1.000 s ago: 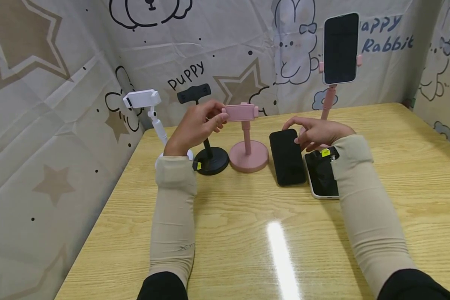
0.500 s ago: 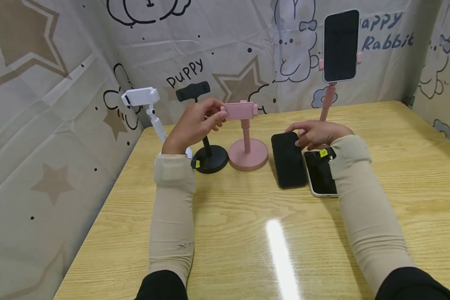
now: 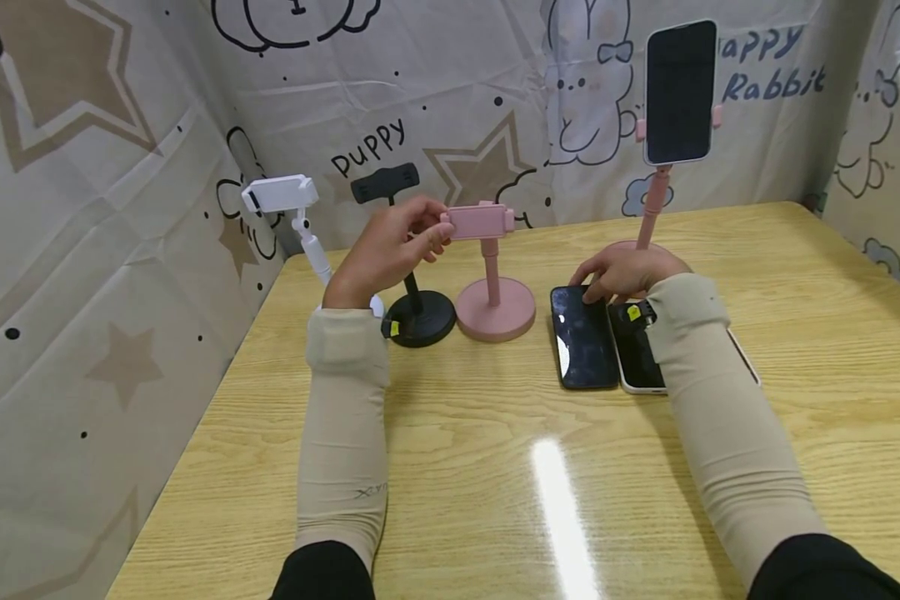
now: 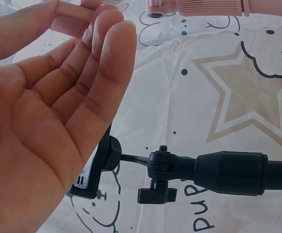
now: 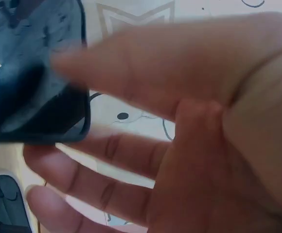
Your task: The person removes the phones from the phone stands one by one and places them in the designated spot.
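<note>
My left hand pinches the left end of the holder on the short pink phone stand between thumb and fingers. In the left wrist view, the pinched pink end shows at the fingertips of the left hand. My right hand holds the far end of a black phone, thumb on the screen and fingers behind, as the right wrist view shows. The phone lies low over the table, beside a white-edged phone; whether it touches the tabletop cannot be told. The right forearm partly covers the white-edged phone.
A black phone stand and a white phone stand stand left of the short pink one. At the back right, a tall pink stand holds an upright phone. Printed cloth hangs behind the wooden table.
My right hand has lowered the far end of the black phone, so it lies flatter and nearer me, with glare on its screen. The left hand keeps its pinch.
</note>
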`<action>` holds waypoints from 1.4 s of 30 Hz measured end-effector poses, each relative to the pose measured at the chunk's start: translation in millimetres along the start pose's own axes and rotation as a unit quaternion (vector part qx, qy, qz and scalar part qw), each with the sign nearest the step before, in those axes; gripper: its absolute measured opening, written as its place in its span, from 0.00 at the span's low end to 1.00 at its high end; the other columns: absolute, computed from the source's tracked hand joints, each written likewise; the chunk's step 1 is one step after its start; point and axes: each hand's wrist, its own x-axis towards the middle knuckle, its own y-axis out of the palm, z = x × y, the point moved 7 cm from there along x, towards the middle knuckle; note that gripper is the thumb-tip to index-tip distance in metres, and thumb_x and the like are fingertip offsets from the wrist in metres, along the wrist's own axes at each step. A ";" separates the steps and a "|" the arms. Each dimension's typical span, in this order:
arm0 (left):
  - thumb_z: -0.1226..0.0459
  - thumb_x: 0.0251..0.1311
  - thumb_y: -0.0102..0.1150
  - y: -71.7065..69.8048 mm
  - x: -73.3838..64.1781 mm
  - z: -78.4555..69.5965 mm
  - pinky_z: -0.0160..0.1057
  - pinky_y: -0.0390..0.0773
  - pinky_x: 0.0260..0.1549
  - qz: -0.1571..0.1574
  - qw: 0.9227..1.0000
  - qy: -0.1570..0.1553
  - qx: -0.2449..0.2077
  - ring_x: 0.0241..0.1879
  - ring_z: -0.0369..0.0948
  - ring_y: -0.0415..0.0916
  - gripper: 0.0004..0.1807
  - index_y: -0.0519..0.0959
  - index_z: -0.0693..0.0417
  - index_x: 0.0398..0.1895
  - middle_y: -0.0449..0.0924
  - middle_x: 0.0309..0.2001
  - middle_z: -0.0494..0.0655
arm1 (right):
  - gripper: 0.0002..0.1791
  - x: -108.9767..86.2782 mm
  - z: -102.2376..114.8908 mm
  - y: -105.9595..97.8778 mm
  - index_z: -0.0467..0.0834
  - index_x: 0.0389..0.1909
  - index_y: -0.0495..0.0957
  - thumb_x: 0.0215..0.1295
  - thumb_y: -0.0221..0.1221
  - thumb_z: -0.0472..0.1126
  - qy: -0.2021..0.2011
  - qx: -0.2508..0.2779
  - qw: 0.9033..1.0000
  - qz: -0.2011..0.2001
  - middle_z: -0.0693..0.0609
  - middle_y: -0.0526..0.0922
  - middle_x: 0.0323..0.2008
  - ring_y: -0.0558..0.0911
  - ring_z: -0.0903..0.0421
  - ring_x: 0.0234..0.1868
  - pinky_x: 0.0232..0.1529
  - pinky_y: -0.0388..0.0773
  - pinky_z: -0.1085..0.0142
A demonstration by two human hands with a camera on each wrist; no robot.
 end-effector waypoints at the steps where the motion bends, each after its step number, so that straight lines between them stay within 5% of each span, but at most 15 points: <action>1: 0.58 0.68 0.53 -0.2 0.2 0.1 0.41 0.81 0.38 0.000 1.000 0.000 0.000 0.35 0.41 0.78 0.16 0.74 0.59 0.52 0.80 0.41 0.53 | 0.22 0.4 0.5 0.0 0.44 0.57 0.76 0.63 0.63 0.46 0.003 -0.023 1.000 -0.004 0.42 0.79 0.47 0.80 0.49 0.40 0.41 0.81 0.58; 5: 0.58 0.68 0.53 -1.1 0.4 -0.4 0.41 0.81 0.38 -0.002 1.000 0.002 0.003 0.35 0.41 0.78 0.16 0.74 0.59 0.52 0.80 0.40 0.51 | 0.34 3.2 4.5 6.4 0.44 0.56 0.74 0.54 0.67 0.61 0.014 -0.079 0.997 0.005 0.45 0.76 0.44 0.77 0.49 0.38 0.37 0.79 0.61; 14: 0.58 0.68 0.53 -0.7 0.9 -1.4 0.42 0.81 0.38 -0.003 1.000 0.000 0.004 0.35 0.41 0.78 0.15 0.75 0.59 0.51 0.80 0.39 0.50 | 0.48 12.4 10.1 23.5 0.37 0.59 0.68 0.50 0.63 0.71 0.064 -0.117 0.991 0.015 0.42 0.75 0.47 0.74 0.46 0.45 0.44 0.75 0.55; 26: 0.59 0.68 0.53 -0.4 0.6 -2.2 0.40 0.81 0.37 0.000 1.000 0.003 0.003 0.35 0.41 0.78 0.15 0.75 0.59 0.51 0.80 0.40 0.53 | 0.44 21.1 16.6 30.3 0.33 0.53 0.71 0.50 0.65 0.67 0.062 -0.181 0.982 -0.004 0.42 0.76 0.46 0.74 0.48 0.43 0.45 0.74 0.56; 37: 0.59 0.69 0.53 -0.1 0.5 -0.4 0.40 0.81 0.37 -0.002 1.000 0.004 0.006 0.35 0.41 0.78 0.15 0.75 0.59 0.52 0.80 0.39 0.50 | 0.30 22.3 18.7 35.8 0.36 0.38 0.73 0.53 0.67 0.59 0.047 -0.159 0.986 0.015 0.48 0.71 0.31 0.71 0.52 0.33 0.33 0.67 0.63; 42: 0.59 0.69 0.53 -0.1 0.6 -0.4 0.40 0.81 0.37 -0.001 1.000 0.004 0.005 0.35 0.41 0.78 0.15 0.75 0.59 0.51 0.80 0.40 0.52 | 0.33 22.3 18.2 36.5 0.35 0.44 0.71 0.53 0.67 0.59 0.048 -0.158 0.986 0.016 0.45 0.73 0.38 0.72 0.50 0.38 0.38 0.70 0.61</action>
